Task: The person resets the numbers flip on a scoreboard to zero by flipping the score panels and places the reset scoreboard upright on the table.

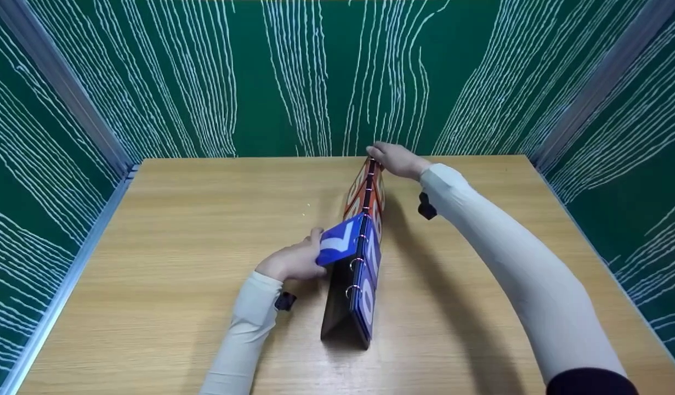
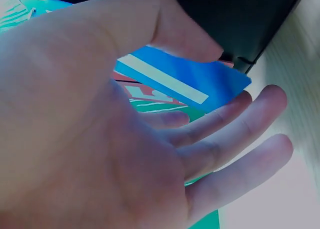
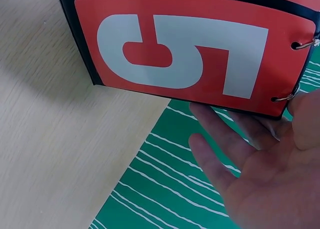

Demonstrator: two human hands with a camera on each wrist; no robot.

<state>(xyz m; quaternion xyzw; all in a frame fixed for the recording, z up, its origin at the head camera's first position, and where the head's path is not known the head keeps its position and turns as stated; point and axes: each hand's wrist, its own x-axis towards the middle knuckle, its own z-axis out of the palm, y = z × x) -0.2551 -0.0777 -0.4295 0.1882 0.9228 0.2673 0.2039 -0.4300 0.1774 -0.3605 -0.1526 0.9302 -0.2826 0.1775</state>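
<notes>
Wooden table (image 1: pixel 178 247): it is carrying a flip scoreboard (image 1: pixel 359 258), which is standing like a tent in the middle, its ring spine running away from the person.
Left hand (image 1: pixel 293 262): it is pinching a blue card (image 1: pixel 340 241) between thumb and fingers at the near end; the card is lifted, partly turned over the rings (image 1: pixel 355 263). In the left wrist view the thumb is lying on top of the card and the fingers are under it.
Right hand (image 1: pixel 395 160): it is resting on the top edge of the far end, near the red cards (image 1: pixel 364 192). In the right wrist view the fingers are straight and relaxed, holding nothing, beside a red card with a white digit (image 3: pixel 185 51).
Progress: I am judging that one blue card is in the middle of its flip, not yet laid down on either side. The red side is not being turned now.
Around: green walls with white lines (image 1: pixel 315 71).
</notes>
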